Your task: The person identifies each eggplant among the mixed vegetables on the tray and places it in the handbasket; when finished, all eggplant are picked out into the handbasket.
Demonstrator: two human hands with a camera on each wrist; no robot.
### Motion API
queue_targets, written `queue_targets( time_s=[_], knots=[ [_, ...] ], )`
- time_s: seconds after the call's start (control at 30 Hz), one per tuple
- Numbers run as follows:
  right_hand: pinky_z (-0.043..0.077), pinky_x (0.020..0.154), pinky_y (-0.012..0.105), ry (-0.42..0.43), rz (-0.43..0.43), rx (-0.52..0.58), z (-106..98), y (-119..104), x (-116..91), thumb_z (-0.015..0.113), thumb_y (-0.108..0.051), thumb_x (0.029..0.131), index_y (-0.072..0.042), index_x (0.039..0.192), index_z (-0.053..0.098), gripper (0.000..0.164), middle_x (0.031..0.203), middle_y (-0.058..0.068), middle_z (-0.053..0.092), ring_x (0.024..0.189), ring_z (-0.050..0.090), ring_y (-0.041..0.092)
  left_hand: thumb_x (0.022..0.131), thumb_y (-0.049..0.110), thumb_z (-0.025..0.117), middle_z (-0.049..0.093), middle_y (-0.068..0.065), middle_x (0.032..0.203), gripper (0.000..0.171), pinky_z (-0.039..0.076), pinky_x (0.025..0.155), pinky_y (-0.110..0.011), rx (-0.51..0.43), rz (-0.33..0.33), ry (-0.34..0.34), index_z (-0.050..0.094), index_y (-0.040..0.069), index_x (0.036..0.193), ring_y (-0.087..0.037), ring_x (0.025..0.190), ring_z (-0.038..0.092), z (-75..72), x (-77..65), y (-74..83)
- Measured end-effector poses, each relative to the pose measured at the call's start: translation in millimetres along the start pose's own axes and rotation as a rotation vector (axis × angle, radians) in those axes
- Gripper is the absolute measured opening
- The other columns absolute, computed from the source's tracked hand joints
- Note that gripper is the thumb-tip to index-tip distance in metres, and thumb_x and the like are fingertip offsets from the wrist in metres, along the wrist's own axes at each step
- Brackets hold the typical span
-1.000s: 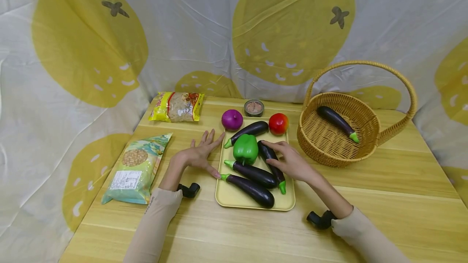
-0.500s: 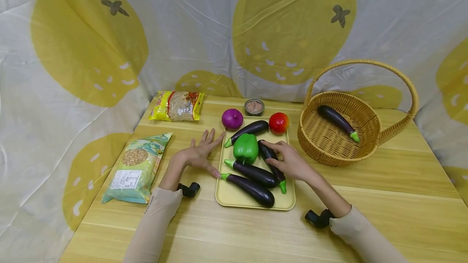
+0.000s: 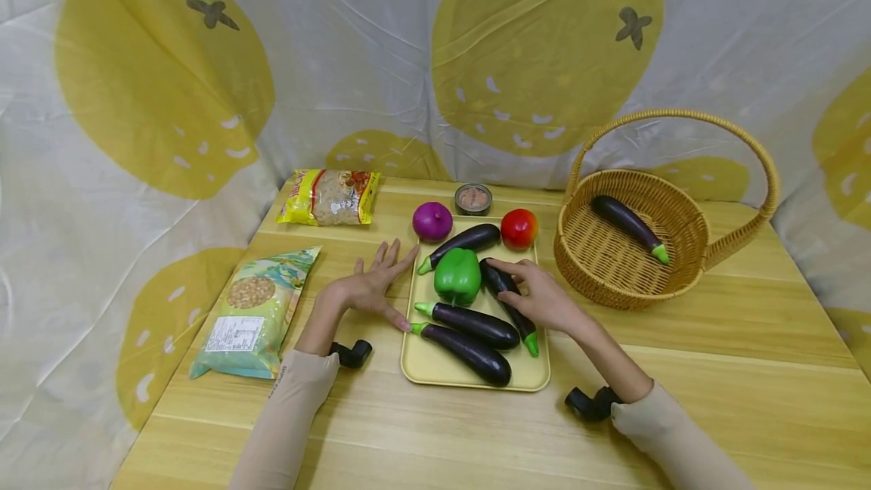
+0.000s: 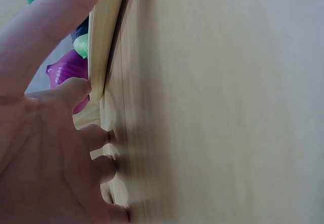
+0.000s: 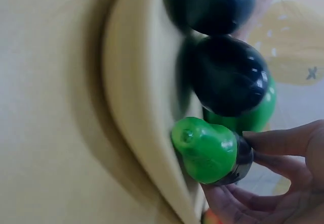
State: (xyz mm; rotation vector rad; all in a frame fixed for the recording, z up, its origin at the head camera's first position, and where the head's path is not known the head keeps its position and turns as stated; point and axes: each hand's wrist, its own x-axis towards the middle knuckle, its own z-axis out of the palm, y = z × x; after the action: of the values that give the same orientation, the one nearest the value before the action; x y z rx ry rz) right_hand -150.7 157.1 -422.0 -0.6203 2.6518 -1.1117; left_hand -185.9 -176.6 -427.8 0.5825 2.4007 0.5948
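Note:
On the right side of the yellow tray (image 3: pixel 423 367), my right hand (image 3: pixel 542 299) pinches a dark eggplant (image 3: pixel 522 321) between thumb and fingers. Its green cap (image 5: pixel 205 150) points toward me and shows low over the tray rim in the right wrist view. My left hand (image 3: pixel 367 289) has its fingers spread on the table, with thumb and index finger at the tray's left edge. Two eggplants lie side by side at the tray's front, the nearer one (image 3: pixel 469 355) by my left thumb. A green bell pepper (image 3: pixel 457 277) and another eggplant (image 3: pixel 471 242) are behind them.
A purple onion (image 3: pixel 432 221) and a red round fruit (image 3: pixel 519 229) sit at the tray's back corners, a small tin (image 3: pixel 472 200) behind. The wicker basket (image 3: pixel 585 292), right, holds one eggplant (image 3: pixel 629 227). Two food bags, one yellow (image 3: pixel 333 199), one green (image 3: pixel 255 316), lie left.
My right hand has shifted the pinched eggplant slightly, its green cap swinging a little right and back. The middle eggplant has moved a touch. My left hand has stayed in place.

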Motion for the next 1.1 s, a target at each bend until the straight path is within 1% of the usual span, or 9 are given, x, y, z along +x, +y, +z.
queue_targets(
  time_s=[0.27,0.43,0.6,0.67,0.77,0.83,0.9,1.03,1.1],
  knots=[
    [0.056,0.097,0.055,0.001,-0.021,-0.023,-26.7,-9.2,-5.4,0.069,-0.01,0.097,-0.015,0.152,0.054,0.057,0.147,0.021,0.059,0.12,0.066,0.04,0.072,0.048,0.093,-0.027,-0.02,0.17,0.141,-0.018,0.12,-0.073,-0.002,0.004,0.003,-0.009,0.025,0.167,-0.04,0.157,-0.029,-0.8,-0.5,-0.2],
    [0.055,0.096,0.052,-0.017,-0.03,-0.009,-46.7,-13.8,-6.7,0.067,-0.011,0.099,-0.016,0.153,0.053,0.056,0.145,0.017,0.062,0.122,0.064,0.038,0.071,0.049,0.092,-0.026,-0.022,0.17,0.141,-0.018,0.119,-0.074,-0.008,0.009,0.005,-0.008,0.024,0.167,-0.042,0.157,-0.028,-0.3,0.0,-0.7],
    [0.054,0.085,0.039,-0.008,-0.002,-0.012,-68.5,-18.2,-8.4,0.067,-0.012,0.099,-0.02,0.153,0.053,0.057,0.141,0.016,0.065,0.121,0.064,0.036,0.072,0.049,0.092,-0.026,-0.021,0.17,0.141,-0.018,0.119,-0.074,-0.007,0.007,0.0,-0.008,0.024,0.167,-0.041,0.157,-0.028,0.0,-0.3,0.6],
    [0.054,0.082,0.036,-0.002,0.011,-0.014,-77.2,-19.5,-8.9,0.068,-0.013,0.099,-0.021,0.153,0.053,0.057,0.141,0.016,0.064,0.121,0.064,0.036,0.072,0.048,0.092,-0.026,-0.021,0.17,0.141,-0.018,0.119,-0.074,-0.005,0.006,0.0,-0.009,0.024,0.167,-0.041,0.157,-0.029,0.0,-0.7,0.8],
    [0.053,0.088,0.039,0.003,0.018,-0.019,-91.4,-20.7,-9.8,0.067,-0.014,0.1,-0.024,0.154,0.052,0.056,0.145,0.015,0.062,0.126,0.062,0.036,0.072,0.047,0.093,-0.027,-0.02,0.17,0.141,-0.017,0.12,-0.074,0.003,0.004,0.0,-0.009,0.025,0.167,-0.04,0.157,-0.029,-0.1,-1.1,1.0],
    [0.054,0.087,0.04,0.003,0.013,-0.026,-101.8,-21.7,-10.5,0.067,-0.017,0.101,-0.025,0.154,0.051,0.056,0.146,0.016,0.062,0.127,0.062,0.036,0.072,0.047,0.093,-0.026,-0.02,0.17,0.141,-0.017,0.12,-0.074,0.006,0.003,0.0,-0.009,0.025,0.167,-0.04,0.157,-0.029,-0.1,-1.0,0.8],
    [0.055,0.084,0.037,0.0,0.014,-0.031,-112.6,-22.2,-10.6,0.066,-0.018,0.102,-0.026,0.155,0.05,0.056,0.145,0.017,0.062,0.122,0.064,0.033,0.072,0.048,0.093,-0.027,-0.02,0.17,0.141,-0.017,0.12,-0.074,0.009,0.002,-0.001,-0.009,0.025,0.167,-0.04,0.157,-0.029,-0.1,-1.0,0.5],
    [0.057,0.07,0.029,-0.012,0.048,-0.021,-134.9,-20.3,-11.5,0.064,-0.018,0.103,-0.027,0.156,0.047,0.057,0.14,0.02,0.063,0.1,0.067,0.028,0.071,0.048,0.093,-0.027,-0.019,0.17,0.142,-0.017,0.12,-0.074,0.008,0.0,-0.001,-0.009,0.025,0.167,-0.039,0.157,-0.029,0.3,-0.4,0.6],
    [0.057,0.068,0.027,-0.017,0.077,-0.002,-144.6,-18.5,-11.4,0.063,-0.018,0.104,-0.027,0.157,0.047,0.056,0.139,0.021,0.062,0.098,0.066,0.028,0.071,0.048,0.093,-0.027,-0.02,0.17,0.142,-0.017,0.12,-0.074,0.001,0.002,0.001,-0.009,0.025,0.167,-0.04,0.157,-0.029,0.7,0.1,0.4]
  ],
)
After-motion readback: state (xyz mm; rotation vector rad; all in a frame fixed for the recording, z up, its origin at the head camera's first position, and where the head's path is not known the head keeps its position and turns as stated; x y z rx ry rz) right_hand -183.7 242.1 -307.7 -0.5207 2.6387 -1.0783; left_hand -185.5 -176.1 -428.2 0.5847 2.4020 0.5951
